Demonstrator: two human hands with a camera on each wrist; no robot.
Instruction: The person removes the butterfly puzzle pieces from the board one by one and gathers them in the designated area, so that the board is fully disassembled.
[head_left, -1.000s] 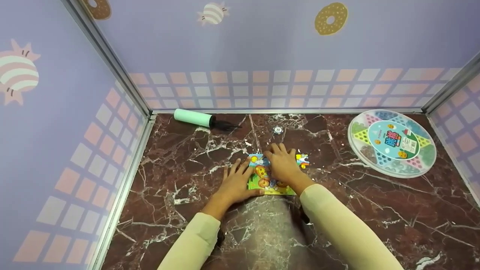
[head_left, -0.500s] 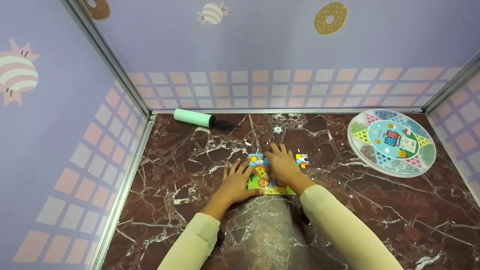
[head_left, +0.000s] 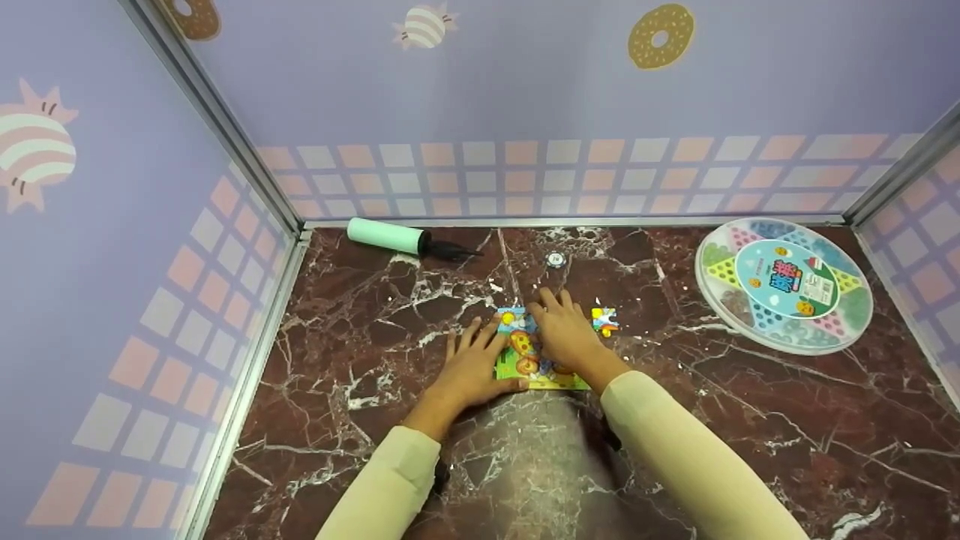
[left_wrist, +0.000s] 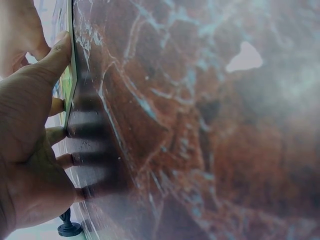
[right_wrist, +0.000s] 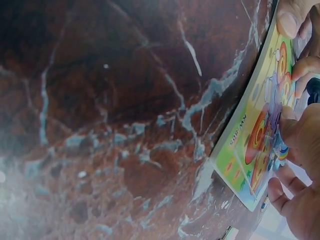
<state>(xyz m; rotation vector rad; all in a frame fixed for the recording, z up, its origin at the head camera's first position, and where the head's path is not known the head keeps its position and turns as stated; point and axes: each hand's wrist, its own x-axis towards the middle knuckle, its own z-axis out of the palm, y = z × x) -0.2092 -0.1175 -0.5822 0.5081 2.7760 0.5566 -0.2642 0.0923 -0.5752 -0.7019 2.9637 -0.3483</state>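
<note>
A colourful cartoon jigsaw puzzle [head_left: 526, 364] lies flat on the marbled table, partly hidden under both hands. The left hand [head_left: 472, 371] rests along its left edge with fingers spread, the thumb at the near edge. In the left wrist view, that thumb [left_wrist: 61, 47] lies on the board's rim. Over the middle and upper part of the puzzle, the right hand [head_left: 564, 326] touches the picture with its fingertips. In the right wrist view a small rainbow-patterned patch [right_wrist: 282, 151] shows between thumb and fingers. A loose puzzle piece [head_left: 604, 321] lies right of the right hand.
Behind the puzzle lies a round chip [head_left: 556, 259]. A mint-green hand pump [head_left: 386, 235] with a black nozzle is at the back left. At the back right stands a round Chinese checkers box [head_left: 784, 285]. Patterned walls enclose the back and sides of the table.
The right hand's fingertips shift very slightly towards the near side on the puzzle. The left hand, the loose piece and the other things stay where they were.
</note>
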